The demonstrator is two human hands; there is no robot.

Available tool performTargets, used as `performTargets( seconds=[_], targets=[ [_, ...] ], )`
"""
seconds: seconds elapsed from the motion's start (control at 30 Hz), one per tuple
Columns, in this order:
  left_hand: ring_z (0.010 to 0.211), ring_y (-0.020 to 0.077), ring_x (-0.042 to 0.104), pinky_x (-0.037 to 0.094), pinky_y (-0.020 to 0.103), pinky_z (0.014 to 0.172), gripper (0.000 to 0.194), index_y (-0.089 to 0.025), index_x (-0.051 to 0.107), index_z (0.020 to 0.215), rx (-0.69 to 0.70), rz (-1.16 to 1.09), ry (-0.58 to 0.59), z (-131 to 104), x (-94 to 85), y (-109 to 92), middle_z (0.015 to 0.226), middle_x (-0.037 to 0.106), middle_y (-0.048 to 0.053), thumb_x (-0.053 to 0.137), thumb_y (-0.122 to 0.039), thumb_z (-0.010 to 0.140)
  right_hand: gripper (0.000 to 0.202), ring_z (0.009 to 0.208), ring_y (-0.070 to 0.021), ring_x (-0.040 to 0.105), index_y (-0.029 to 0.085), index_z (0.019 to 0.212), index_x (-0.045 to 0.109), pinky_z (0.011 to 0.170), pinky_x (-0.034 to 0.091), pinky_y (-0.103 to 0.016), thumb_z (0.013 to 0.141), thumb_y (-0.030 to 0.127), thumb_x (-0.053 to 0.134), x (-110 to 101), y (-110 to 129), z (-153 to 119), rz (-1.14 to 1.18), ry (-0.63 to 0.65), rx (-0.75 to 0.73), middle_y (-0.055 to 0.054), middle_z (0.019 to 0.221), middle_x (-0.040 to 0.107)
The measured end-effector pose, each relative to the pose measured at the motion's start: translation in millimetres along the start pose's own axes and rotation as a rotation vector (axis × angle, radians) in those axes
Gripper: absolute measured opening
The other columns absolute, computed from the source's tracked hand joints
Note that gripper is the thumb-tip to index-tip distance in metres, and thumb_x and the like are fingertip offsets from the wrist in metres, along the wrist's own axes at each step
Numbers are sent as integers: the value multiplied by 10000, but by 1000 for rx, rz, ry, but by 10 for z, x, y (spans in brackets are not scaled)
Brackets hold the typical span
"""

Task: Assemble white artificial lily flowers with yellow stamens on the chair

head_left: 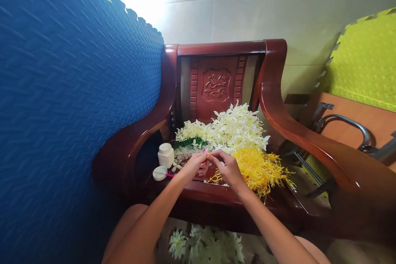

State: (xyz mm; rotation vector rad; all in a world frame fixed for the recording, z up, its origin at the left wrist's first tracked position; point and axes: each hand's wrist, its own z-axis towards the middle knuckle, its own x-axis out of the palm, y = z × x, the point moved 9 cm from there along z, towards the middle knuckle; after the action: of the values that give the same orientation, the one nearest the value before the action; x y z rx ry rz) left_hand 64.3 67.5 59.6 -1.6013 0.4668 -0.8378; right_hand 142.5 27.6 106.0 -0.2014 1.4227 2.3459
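Observation:
Over the chair seat's front edge, my left hand is closed around a thin tool whose needle-like tip points up. My right hand pinches at a small yellow piece right beside the left fingertips. Behind the hands lies a heap of white artificial petals. A pile of yellow stringy stamens sits to the right of my right hand. Small clear pieces and dark green bits are spread left of the petals.
A white jar stands at the seat's left, with its lid and a pink-handled tool in front. Finished white flowers lie below the seat. Wooden armrests flank both sides; a blue mat rises at left.

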Motion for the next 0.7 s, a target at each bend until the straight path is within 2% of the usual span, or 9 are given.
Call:
performTargets(
  seconds=[0.13, 0.2, 0.33, 0.43, 0.57, 0.7],
  targets=[
    [371, 56, 118, 107, 211, 371, 545, -216, 350, 672, -91, -43, 44, -17, 54, 55, 466, 180, -108, 339, -745, 804, 222, 676, -156, 591, 211, 819, 615, 664, 469, -277, 876, 424, 580, -92, -35, 32, 33, -69, 41, -1, 715, 622],
    [374, 55, 111, 88, 208, 369, 491, -221, 336, 692, -92, -11, -7, -28, -4, 42, 474, 202, -108, 401, -692, 810, 276, 646, -158, 614, 213, 816, 589, 632, 503, -288, 848, 487, 595, -136, -159, 52, 208, -97, 158, 1, 723, 622],
    [402, 45, 175, 106, 182, 399, 394, -212, 401, 778, 72, 204, -194, -73, -178, -140, 511, 272, -110, 577, -564, 793, 374, 622, -157, 669, 202, 787, 560, 643, 571, -318, 703, 519, 740, -175, -446, 42, 622, -158, 427, -20, 812, 674],
    [439, 51, 250, 162, 180, 431, 369, -194, 449, 787, 217, 401, -299, -141, -239, -307, 524, 317, -94, 552, -545, 830, 397, 590, -129, 657, 195, 765, 560, 619, 577, -279, 607, 431, 838, -263, -584, 1, 701, -234, 549, -23, 776, 684],
    [462, 58, 245, 168, 194, 449, 340, -185, 468, 791, 269, 486, -315, -193, -250, -380, 546, 357, -80, 531, -512, 862, 419, 467, -76, 535, 194, 762, 588, 446, 492, -208, 525, 371, 884, -395, -633, -32, 697, -292, 596, 17, 651, 618],
    [482, 66, 242, 182, 199, 467, 316, -184, 477, 800, 294, 539, -310, -223, -241, -422, 556, 366, -75, 510, -487, 884, 426, 414, -45, 419, 161, 763, 630, 360, 366, -186, 508, 384, 888, -409, -598, -18, 723, -239, 601, 42, 574, 537]
  ],
)
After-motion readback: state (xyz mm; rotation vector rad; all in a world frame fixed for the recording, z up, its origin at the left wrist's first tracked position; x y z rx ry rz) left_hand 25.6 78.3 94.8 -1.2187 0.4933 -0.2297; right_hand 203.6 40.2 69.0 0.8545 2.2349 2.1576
